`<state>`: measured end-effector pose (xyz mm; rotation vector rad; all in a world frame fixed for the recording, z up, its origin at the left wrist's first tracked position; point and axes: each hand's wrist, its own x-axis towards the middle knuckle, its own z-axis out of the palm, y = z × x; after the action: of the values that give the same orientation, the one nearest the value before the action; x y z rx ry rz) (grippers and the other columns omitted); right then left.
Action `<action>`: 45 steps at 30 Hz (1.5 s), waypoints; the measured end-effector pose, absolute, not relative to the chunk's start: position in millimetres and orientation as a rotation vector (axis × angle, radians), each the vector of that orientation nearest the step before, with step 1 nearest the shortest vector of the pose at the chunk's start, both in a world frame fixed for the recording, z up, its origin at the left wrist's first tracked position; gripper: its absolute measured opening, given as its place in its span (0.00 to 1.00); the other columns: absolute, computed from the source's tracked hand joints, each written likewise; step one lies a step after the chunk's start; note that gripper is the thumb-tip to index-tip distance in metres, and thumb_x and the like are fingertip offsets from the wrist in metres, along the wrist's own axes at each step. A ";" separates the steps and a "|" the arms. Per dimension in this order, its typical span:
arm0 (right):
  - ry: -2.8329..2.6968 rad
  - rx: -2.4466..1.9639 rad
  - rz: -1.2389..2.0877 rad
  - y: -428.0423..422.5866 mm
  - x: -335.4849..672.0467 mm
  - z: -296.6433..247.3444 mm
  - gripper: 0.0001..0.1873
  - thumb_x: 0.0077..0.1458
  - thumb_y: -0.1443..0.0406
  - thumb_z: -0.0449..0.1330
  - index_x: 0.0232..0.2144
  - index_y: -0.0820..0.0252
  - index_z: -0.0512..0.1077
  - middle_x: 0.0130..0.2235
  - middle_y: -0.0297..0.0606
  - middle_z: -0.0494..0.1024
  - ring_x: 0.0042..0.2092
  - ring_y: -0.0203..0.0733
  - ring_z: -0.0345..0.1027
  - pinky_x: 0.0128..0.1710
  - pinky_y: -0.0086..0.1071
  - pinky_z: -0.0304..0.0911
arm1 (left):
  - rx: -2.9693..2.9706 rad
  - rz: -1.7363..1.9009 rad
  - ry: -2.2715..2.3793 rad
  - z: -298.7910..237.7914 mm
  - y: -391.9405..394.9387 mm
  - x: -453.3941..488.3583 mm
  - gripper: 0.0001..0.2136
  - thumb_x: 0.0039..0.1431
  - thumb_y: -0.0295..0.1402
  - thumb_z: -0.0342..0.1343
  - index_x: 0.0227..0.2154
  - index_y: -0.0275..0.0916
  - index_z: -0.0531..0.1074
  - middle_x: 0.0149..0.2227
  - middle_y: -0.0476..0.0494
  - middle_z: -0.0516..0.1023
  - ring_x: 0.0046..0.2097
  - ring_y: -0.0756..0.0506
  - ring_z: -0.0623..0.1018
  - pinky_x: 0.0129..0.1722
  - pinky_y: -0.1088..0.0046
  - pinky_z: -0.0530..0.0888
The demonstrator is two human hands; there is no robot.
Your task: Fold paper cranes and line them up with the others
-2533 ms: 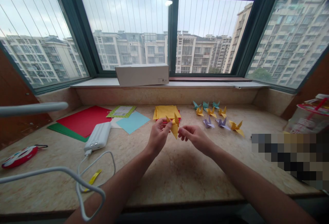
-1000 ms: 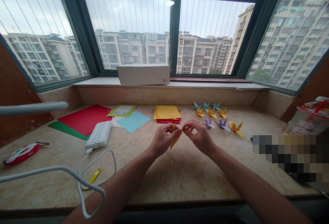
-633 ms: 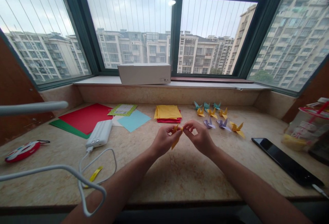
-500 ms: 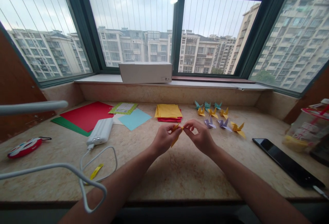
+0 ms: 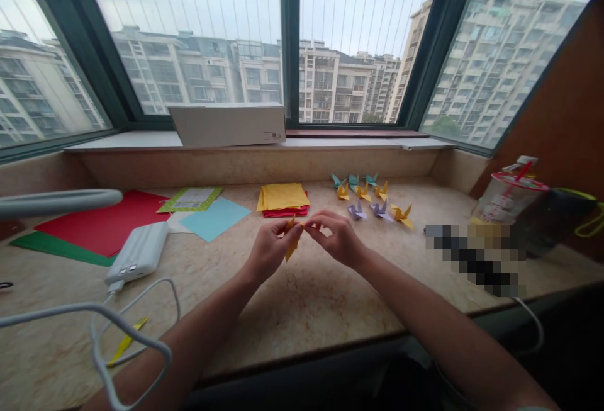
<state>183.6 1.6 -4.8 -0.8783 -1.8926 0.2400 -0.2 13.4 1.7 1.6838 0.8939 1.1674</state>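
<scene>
A folded piece of yellow paper (image 5: 291, 248) is pinched between the thumb and fingers of my left hand (image 5: 271, 246), held above the counter. My right hand (image 5: 333, 238) is closed at the paper's right tip, its thumb and fingertips pinching there. The fingers hide much of the paper's shape. Just beyond my hands lies a stack of yellow paper (image 5: 283, 197) on top of red paper (image 5: 285, 213). Rows of folded paper cranes stand to the right: teal cranes (image 5: 353, 181) at the back, yellow cranes (image 5: 362, 192), then purple cranes (image 5: 380, 211) in front.
On the left are red sheets (image 5: 104, 222), a blue sheet (image 5: 214, 219), a white power bank (image 5: 141, 250) and its looping cable (image 5: 174, 298). A lidded plastic cup (image 5: 504, 200) stands at right beside a pixelated area. A white box (image 5: 229, 126) rests on the sill.
The view has swung to the right, so the counter's things appear further left. Both hands still hold the yellow paper; the right fingers look a little more extended over its tip.
</scene>
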 end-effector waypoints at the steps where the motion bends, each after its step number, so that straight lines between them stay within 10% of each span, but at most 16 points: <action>1: -1.886 -0.869 0.267 1.6 184.1 -3.9 0.09 0.60 0.61 0.59 0.38 0.56 0.78 0.37 0.40 0.78 0.37 0.41 0.71 0.40 0.36 0.67 | 1.660 1.167 0.893 2.3 13.3 0.0 0.16 0.54 0.45 0.61 0.31 0.33 0.78 0.25 0.45 0.76 0.27 0.49 0.74 0.26 0.76 0.73; 16: -1.600 -0.961 0.833 0.9 177.6 3.0 0.18 0.52 0.51 0.65 0.36 0.60 0.79 0.31 0.37 0.79 0.29 0.36 0.68 0.25 0.27 0.60 | 1.571 1.348 0.965 4.7 8.6 9.0 0.15 0.50 0.43 0.66 0.32 0.35 0.79 0.27 0.46 0.78 0.26 0.50 0.75 0.26 0.76 0.75; 45: -1.542 -0.780 1.124 -0.7 180.7 9.4 0.17 0.51 0.52 0.65 0.30 0.61 0.78 0.26 0.34 0.77 0.26 0.34 0.66 0.28 0.29 0.65 | 1.670 1.460 0.759 -1.2 9.1 6.6 0.09 0.56 0.37 0.63 0.35 0.36 0.78 0.40 0.42 0.76 0.35 0.48 0.78 0.33 0.72 0.79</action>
<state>180.7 -0.7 9.4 -0.7796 -1.5422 1.1243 6.6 9.1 -1.2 1.6705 0.7594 1.4598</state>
